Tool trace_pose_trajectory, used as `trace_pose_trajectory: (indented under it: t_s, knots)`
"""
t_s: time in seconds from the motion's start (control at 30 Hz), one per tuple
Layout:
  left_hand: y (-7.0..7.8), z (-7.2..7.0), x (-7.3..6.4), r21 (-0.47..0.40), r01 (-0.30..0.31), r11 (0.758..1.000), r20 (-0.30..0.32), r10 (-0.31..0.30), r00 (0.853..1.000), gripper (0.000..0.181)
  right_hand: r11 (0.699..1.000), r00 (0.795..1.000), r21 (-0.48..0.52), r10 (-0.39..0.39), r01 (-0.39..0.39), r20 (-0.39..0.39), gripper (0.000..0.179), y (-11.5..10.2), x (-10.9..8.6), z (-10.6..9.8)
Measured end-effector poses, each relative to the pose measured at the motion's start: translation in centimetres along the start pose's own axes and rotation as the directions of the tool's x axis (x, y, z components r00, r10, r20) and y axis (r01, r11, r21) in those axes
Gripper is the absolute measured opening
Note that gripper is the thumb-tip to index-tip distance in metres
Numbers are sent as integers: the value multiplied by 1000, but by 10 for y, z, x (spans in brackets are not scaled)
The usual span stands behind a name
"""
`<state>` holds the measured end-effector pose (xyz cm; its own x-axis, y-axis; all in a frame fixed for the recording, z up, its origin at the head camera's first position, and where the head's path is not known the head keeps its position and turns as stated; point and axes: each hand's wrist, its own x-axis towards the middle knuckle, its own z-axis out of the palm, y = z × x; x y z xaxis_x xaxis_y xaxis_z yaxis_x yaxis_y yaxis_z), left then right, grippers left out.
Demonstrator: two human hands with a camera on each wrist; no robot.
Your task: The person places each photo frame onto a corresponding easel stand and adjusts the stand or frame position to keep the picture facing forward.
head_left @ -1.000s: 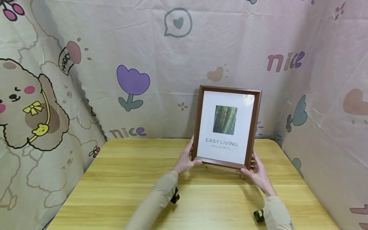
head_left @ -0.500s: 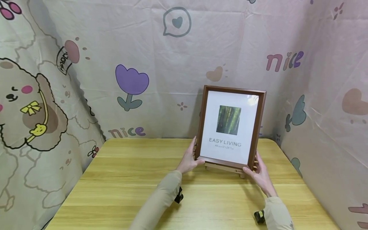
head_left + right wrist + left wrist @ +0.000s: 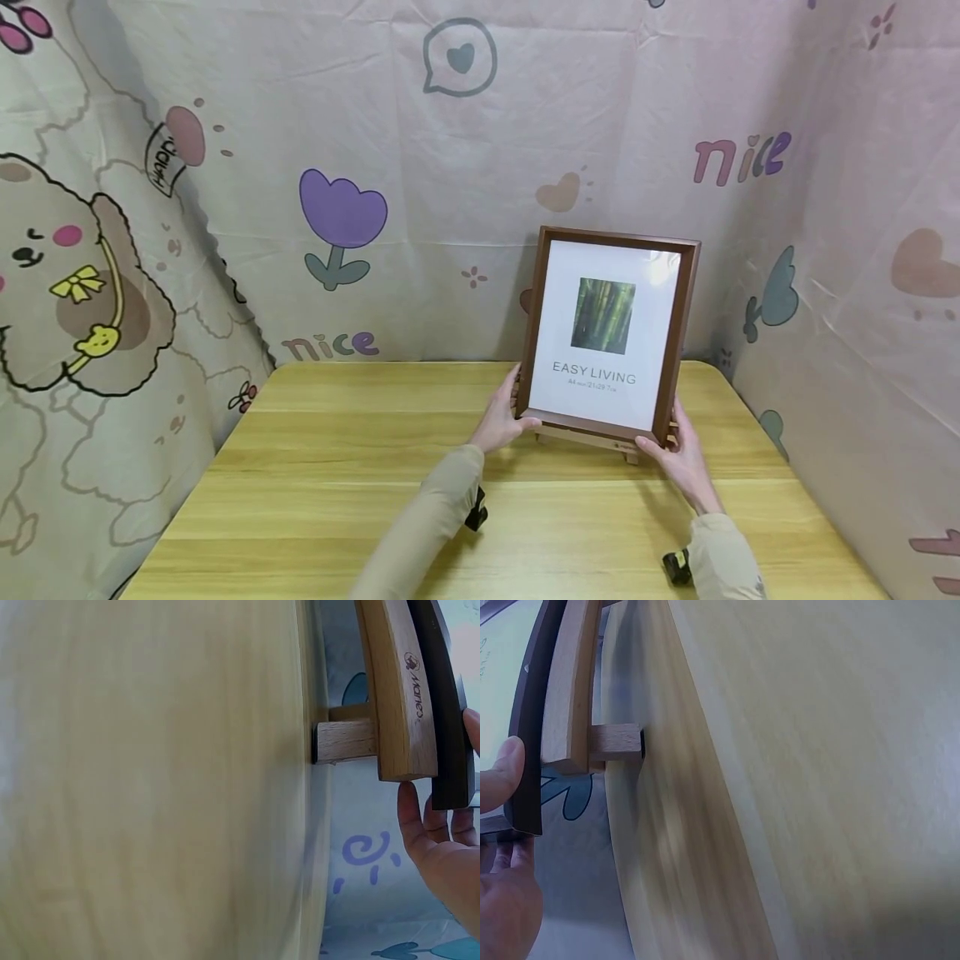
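A brown picture frame [image 3: 611,333] stands upright, tilted slightly clockwise, with a white insert bearing a bamboo picture and the words "EASY LIVING". Its lower edge is close over the ledge of a small wooden easel [image 3: 585,440], mostly hidden behind it. My left hand [image 3: 501,423] grips the lower left corner, thumb [image 3: 506,772] on the front and fingers behind. At the lower right corner my right hand [image 3: 681,460] holds the frame the same way. In the right wrist view, one fingertip [image 3: 407,796] is right at the end of the easel ledge [image 3: 405,697], which carries dark lettering.
The wooden table [image 3: 337,467] reaches back to a patterned cloth backdrop [image 3: 465,167] close behind the frame. More cloth [image 3: 862,250] hangs along the right side. Short wooden easel feet [image 3: 619,742] stick out forward under the ledge.
The picture frame has shifted to the right over the easel, and my left hand has moved right with it. My right hand has moved only slightly. Both still hold the frame.
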<state>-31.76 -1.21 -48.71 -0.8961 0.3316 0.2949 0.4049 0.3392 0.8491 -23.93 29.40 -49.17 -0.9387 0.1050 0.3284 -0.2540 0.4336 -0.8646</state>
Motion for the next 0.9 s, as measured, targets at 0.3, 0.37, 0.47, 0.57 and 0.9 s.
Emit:
trace_pose_trajectory:
  t_s: [0.3,0.37,0.47,0.57,0.9]
  knots:
    - [-3,7,3,-26,-9,1000,-14,9,1000,106,998,999,-54,42,-42,-4,102,3,1,0]
    - [-3,8,4,-26,-4,1000,-17,4,1000,107,997,999,-62,50,-50,-3,102,3,2,0]
    - [-3,8,4,-32,13,999,-16,-13,1000,107,995,998,-83,60,-60,-9,100,2,2,-1]
    - [-3,7,4,-40,44,998,-3,-44,999,104,992,996,-97,87,-86,5,91,2,2,-2]
    - [-9,7,-3,-36,138,990,80,-135,988,84,961,958,-109,266,-254,105,64,0,0,-1]
